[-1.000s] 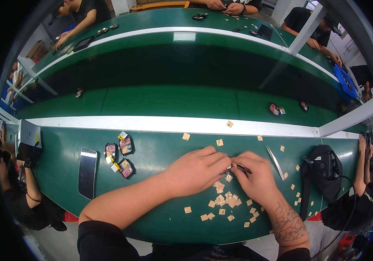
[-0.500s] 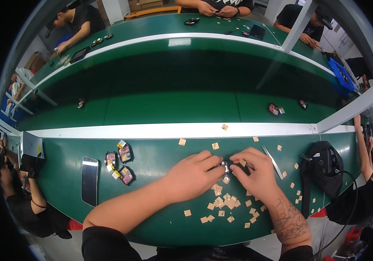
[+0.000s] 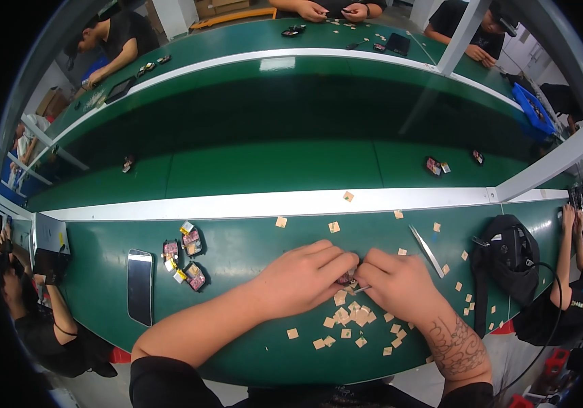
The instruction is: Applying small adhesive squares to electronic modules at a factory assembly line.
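My left hand (image 3: 305, 277) is closed around a small black-cased electronic module (image 3: 347, 277) with a reddish board, mostly hidden by my fingers. My right hand (image 3: 398, 282) meets it from the other side, its thumb and fingers closed at the module's edge. A thin greyish piece (image 3: 361, 290) sticks out beneath the right fingertips; I cannot tell what it is. Just below both hands, small square tan adhesive pads (image 3: 354, 314) lie in a loose pile. To the left, several open modules (image 3: 193, 241) with reddish boards and silver battery pouches sit in a cluster.
A dark phone (image 3: 140, 287) lies at the left. Steel tweezers (image 3: 427, 251) and a black bag (image 3: 507, 251) with a cable are at the right. Beyond a white rail (image 3: 237, 204) is a green belt (image 3: 271, 163) carrying a few modules. Other people work around the table.
My right hand has come in against the module and its fingers have closed there. A tan pad seen at its fingertips is no longer visible there. The view has shifted slightly.
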`<state>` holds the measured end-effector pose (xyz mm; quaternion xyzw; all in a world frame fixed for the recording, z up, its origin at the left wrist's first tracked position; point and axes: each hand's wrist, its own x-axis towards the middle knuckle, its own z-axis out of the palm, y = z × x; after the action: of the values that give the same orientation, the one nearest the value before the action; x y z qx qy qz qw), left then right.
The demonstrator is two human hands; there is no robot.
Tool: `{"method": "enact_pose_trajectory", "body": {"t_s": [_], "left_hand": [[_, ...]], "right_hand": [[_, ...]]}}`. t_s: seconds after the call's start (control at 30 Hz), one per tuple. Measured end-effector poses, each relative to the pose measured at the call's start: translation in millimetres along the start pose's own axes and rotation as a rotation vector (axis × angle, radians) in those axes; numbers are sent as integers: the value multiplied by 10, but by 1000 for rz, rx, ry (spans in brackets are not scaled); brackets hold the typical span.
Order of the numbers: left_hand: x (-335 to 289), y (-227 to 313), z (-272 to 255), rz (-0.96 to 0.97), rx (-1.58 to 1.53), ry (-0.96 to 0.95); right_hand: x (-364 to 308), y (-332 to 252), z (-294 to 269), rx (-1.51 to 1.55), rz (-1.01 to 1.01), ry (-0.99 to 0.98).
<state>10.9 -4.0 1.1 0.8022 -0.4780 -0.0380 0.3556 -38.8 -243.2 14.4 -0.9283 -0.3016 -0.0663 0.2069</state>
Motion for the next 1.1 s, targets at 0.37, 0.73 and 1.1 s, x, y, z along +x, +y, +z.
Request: {"method": "enact_pose_trajectory", "body": {"t_s": [0.37, 0.73, 1.1], "left_hand": [[-35, 57, 64, -105, -16, 1], [3, 41, 93, 6, 11, 8], [-12, 24, 78, -41, -97, -8]], "right_hand": [[-21, 157, 33, -20, -121, 61], [-16, 174, 117, 1834, 266, 158], [8, 38, 178, 1526, 129, 90]]}}
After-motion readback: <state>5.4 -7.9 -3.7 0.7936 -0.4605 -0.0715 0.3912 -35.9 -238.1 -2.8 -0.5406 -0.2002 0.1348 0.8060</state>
